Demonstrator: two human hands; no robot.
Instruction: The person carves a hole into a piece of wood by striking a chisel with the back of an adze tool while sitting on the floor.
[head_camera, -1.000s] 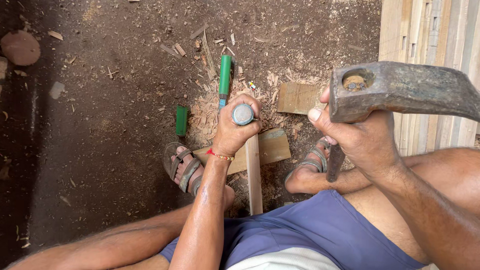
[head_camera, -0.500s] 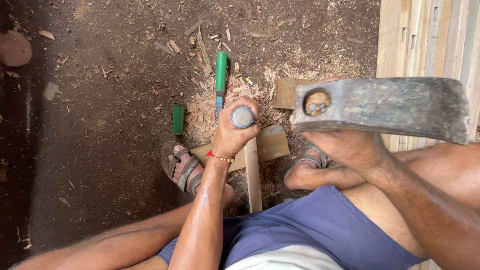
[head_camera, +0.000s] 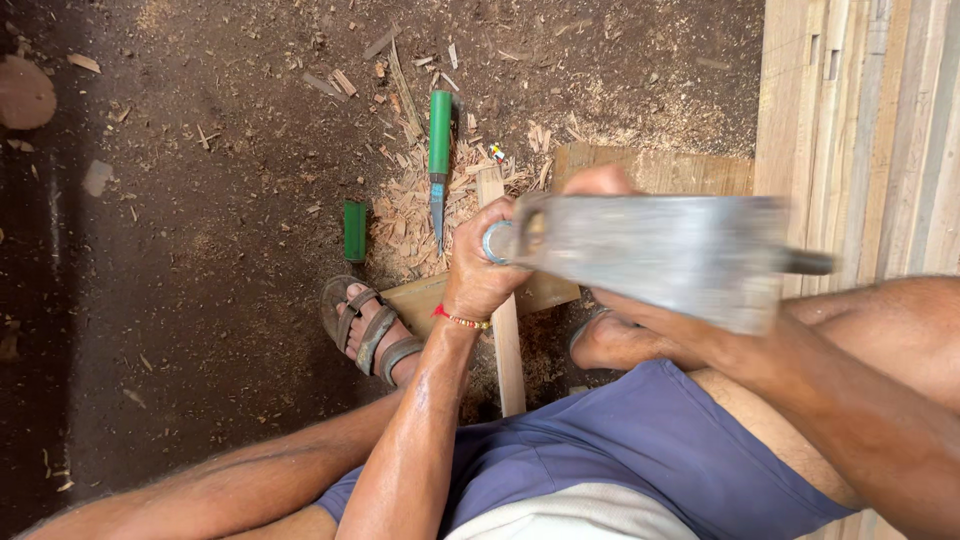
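Two sets of fingers clamped: left hand (head_camera: 482, 262) on chisel (head_camera: 496, 242), right hand (head_camera: 602, 188) on blurred hammer (head_camera: 655, 250); green-handled chisel (head_camera: 439, 150) beyond.

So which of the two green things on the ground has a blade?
The longer green-handled chisel lying among the wood shavings; the short green piece beside it shows none.
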